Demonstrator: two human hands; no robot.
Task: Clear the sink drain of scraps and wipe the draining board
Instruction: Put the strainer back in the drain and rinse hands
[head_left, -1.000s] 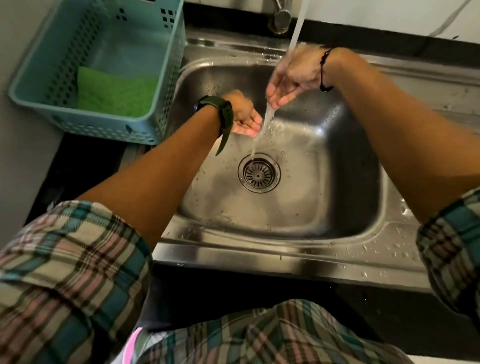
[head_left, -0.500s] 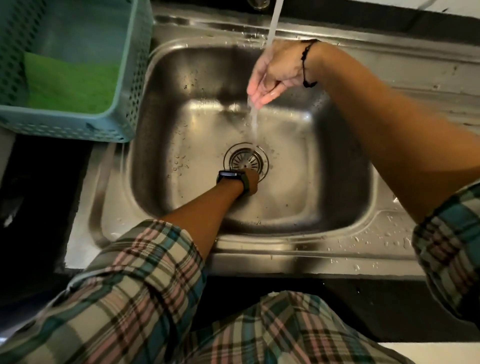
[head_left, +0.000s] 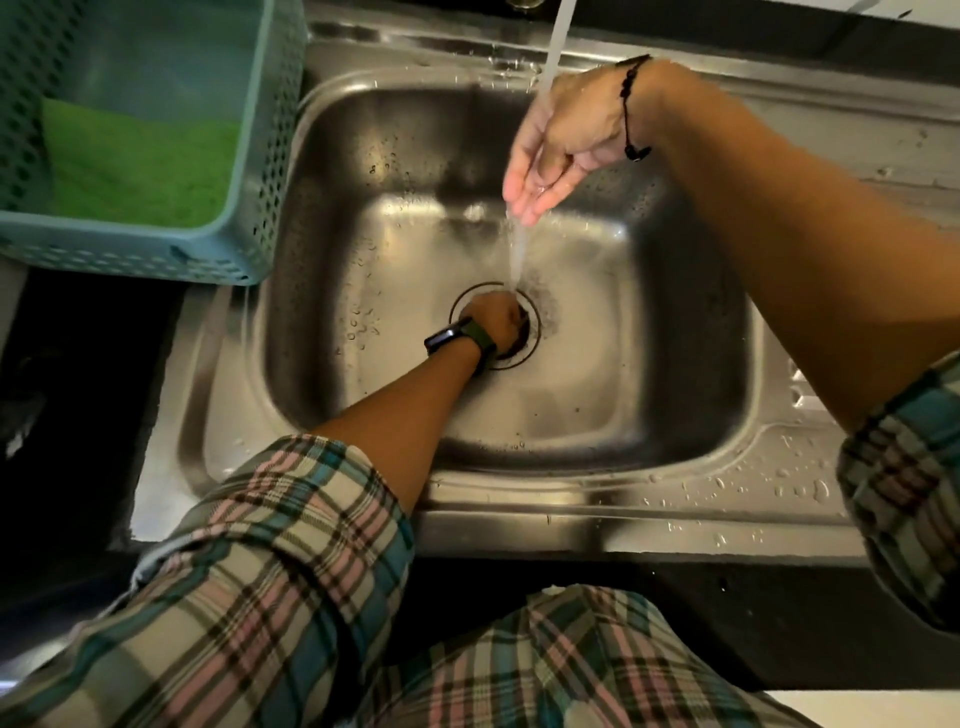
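The steel sink (head_left: 363, 218) has its round drain (head_left: 535, 332) at the middle of the basin floor. My left hand (head_left: 493, 317), a watch on its wrist, reaches down onto the drain with fingers curled into the strainer, covering most of it. My right hand (head_left: 556, 150) hangs higher, under the running water stream (head_left: 551, 47), with fingers relaxed and pointing down, holding nothing. Water runs off its fingertips onto my left hand. No scraps are visible around the drain. The wet draining board (head_left: 810, 457) lies to the right of the basin.
A teal perforated basket (head_left: 262, 156) stands on the left sink ledge, holding a green cloth (head_left: 135, 166). Water droplets dot the front right rim (head_left: 727, 488). Dark counter borders the sink at left and front.
My left hand dropped from beside the water stream down to the basin floor and now sits over the drain. My right hand stays under the running water.
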